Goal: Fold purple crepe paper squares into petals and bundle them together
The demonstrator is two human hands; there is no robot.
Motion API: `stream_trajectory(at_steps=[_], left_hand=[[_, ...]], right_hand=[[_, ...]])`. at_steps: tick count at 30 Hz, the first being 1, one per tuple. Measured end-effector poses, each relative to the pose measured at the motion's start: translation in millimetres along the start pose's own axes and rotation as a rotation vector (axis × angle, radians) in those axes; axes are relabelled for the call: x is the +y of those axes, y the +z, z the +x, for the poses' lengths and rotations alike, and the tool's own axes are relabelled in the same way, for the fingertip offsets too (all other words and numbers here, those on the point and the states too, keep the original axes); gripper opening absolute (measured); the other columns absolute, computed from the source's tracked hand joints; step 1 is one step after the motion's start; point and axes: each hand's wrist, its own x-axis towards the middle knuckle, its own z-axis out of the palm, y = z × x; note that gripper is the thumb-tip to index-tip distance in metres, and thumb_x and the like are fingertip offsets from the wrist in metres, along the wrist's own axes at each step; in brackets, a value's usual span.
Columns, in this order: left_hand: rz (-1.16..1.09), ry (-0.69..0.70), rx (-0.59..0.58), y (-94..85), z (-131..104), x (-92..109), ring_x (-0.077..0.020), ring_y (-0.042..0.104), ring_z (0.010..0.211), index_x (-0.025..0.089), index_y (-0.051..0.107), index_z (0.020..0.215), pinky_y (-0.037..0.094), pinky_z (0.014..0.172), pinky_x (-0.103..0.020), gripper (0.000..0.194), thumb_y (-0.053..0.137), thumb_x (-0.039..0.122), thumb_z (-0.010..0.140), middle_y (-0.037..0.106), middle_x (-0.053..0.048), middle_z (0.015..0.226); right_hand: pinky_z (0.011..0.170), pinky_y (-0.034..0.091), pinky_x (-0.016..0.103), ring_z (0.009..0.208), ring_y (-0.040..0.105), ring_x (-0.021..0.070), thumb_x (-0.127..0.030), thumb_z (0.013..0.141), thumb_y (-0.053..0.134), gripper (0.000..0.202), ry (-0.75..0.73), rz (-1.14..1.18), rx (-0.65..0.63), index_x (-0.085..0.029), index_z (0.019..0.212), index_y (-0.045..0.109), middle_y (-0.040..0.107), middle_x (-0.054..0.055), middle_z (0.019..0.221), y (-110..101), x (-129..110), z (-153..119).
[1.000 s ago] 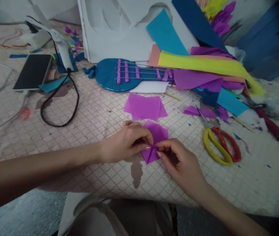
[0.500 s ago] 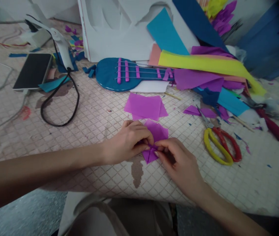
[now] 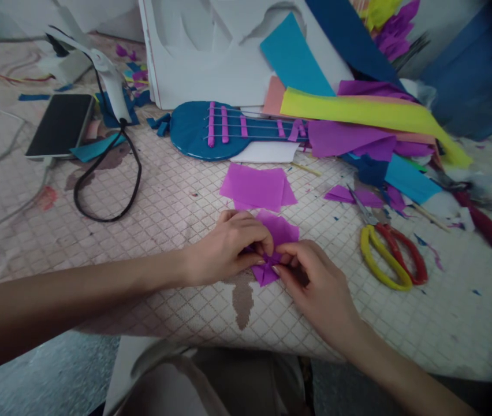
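Observation:
A piece of purple crepe paper lies near the table's front edge, its near end gathered and creased. My left hand pinches it from the left between thumb and fingers. From the right, my right hand pinches the same piece, fingertips close to those of the left. The exact fold between the fingers is partly hidden. Just beyond lie flat purple paper squares, stacked loosely.
Scissors with yellow and red handles lie to the right. A blue paper-covered guitar shape rests behind, beside coloured crepe strips. At left are a power bank and a black cord loop. Paper scraps are scattered around.
The fingertips have shifted slightly over the purple paper, and its creased near end looks a little more bunched. Both hands keep their pinch; the whole view has drifted marginally.

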Motion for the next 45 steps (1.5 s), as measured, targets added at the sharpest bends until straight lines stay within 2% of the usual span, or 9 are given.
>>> stream_trajectory(at_steps=[10,15,19,23,31,37,42,45], left_hand=[[0.079,0.041,-0.039,-2.1,1.2,2.0,-0.0171,0.050,0.094,0.023,0.071,0.088,0.027,0.092,-0.036,0.014,0.059,0.019,0.088,0.055,-0.001,0.089],[0.081,0.016,-0.074,-4.1,3.7,3.9,-0.0180,0.049,0.096,0.023,0.071,0.086,0.025,0.094,-0.037,0.014,0.059,0.017,0.087,0.056,-0.002,0.091],[0.084,0.013,-0.076,-3.9,3.9,4.0,-0.0181,0.049,0.095,0.023,0.070,0.087,0.025,0.093,-0.037,0.014,0.059,0.016,0.087,0.056,-0.002,0.092],[0.094,0.027,-0.072,-3.6,3.1,3.8,-0.0183,0.049,0.095,0.023,0.070,0.087,0.025,0.091,-0.036,0.014,0.057,0.017,0.088,0.057,-0.002,0.092],[0.097,0.039,-0.065,-2.6,2.9,2.0,-0.0184,0.049,0.096,0.023,0.070,0.087,0.024,0.092,-0.037,0.015,0.057,0.015,0.088,0.057,-0.002,0.091],[0.100,0.043,-0.072,-2.7,2.9,2.6,-0.0184,0.049,0.095,0.022,0.070,0.088,0.025,0.092,-0.037,0.015,0.055,0.017,0.089,0.057,-0.002,0.091],[0.104,0.047,-0.071,-3.2,3.1,2.1,-0.0182,0.049,0.095,0.023,0.069,0.088,0.025,0.092,-0.036,0.015,0.056,0.016,0.088,0.057,-0.002,0.091],[0.104,0.052,-0.071,-3.0,3.0,1.2,-0.0182,0.048,0.096,0.023,0.069,0.088,0.025,0.092,-0.036,0.014,0.057,0.016,0.088,0.057,-0.002,0.091]], right_hand=[[0.074,0.049,0.032,0.085,0.055,0.0173,-0.013,0.085,0.057,0.018,-0.025,-0.009,0.019,-0.021,0.100,0.053,0.058,0.003,0.089,0.7,-0.1,0.1],[0.085,0.048,0.039,0.098,0.054,0.0204,-0.010,0.086,0.053,0.022,-0.208,-0.019,0.087,-0.020,0.105,0.056,0.057,0.007,0.103,-8.0,-3.1,-9.2],[0.088,0.047,0.041,0.101,0.051,0.0226,-0.004,0.084,0.052,0.033,-0.316,-0.102,0.022,-0.015,0.116,0.056,0.057,0.010,0.107,-9.7,-1.4,-21.4],[0.094,0.045,0.046,0.112,0.044,0.0268,-0.003,0.084,0.051,0.043,-0.330,-0.201,-0.097,-0.012,0.126,0.053,0.052,0.014,0.120,-8.1,2.5,-31.8],[0.093,0.046,0.047,0.118,0.039,0.0278,-0.004,0.085,0.050,0.045,-0.357,-0.223,-0.174,-0.019,0.127,0.054,0.048,0.012,0.127,-13.7,3.7,-41.2],[0.092,0.047,0.047,0.118,0.042,0.0281,-0.009,0.086,0.050,0.039,-0.393,-0.198,-0.196,-0.021,0.122,0.059,0.053,0.011,0.124,-16.4,2.4,-40.6],[0.092,0.047,0.047,0.116,0.046,0.0277,-0.014,0.085,0.055,0.039,-0.362,-0.190,-0.119,-0.019,0.124,0.057,0.057,0.011,0.120,-17.0,6.8,-42.6],[0.092,0.047,0.046,0.116,0.046,0.0275,-0.013,0.084,0.056,0.038,-0.362,-0.197,-0.121,-0.018,0.121,0.059,0.056,0.012,0.121,-16.6,7.4,-42.0]])
